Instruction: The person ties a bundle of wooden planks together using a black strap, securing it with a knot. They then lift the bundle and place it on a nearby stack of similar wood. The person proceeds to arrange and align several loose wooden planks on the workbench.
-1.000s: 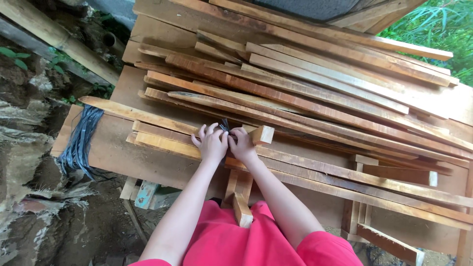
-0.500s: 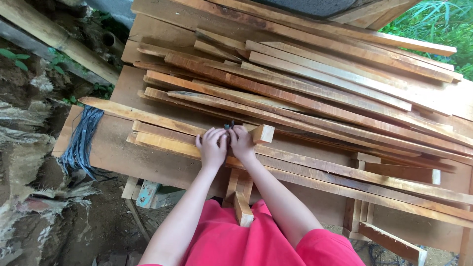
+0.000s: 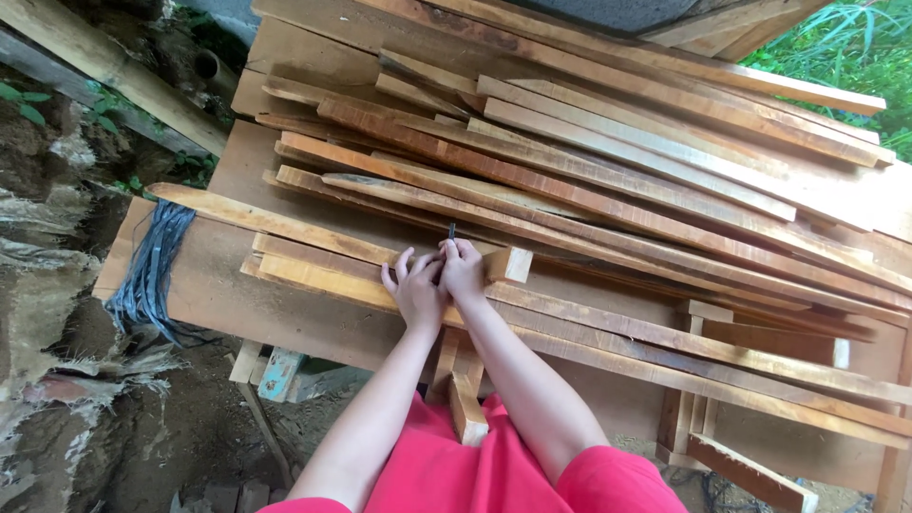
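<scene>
Fingers [image 3: 454, 255] pinch small, thin, dark tool [image 3: 451, 231].

Both bare arms stretched forward from red short sleeves, converging until the hands meet side by side. Left hand [image 3: 415, 290] palm down, fingers spread and slightly curled, wrist straight. Right hand [image 3: 463, 271] just beside it and touching, fingers bunched in a tight pinch grip, thumb and fingertips pressed together at the top, knuckles raised. Right forearm angled in from the lower right, elbow bent; left forearm running up from the lower left, nearly straight. Wrists close, hands level with each other.
</scene>
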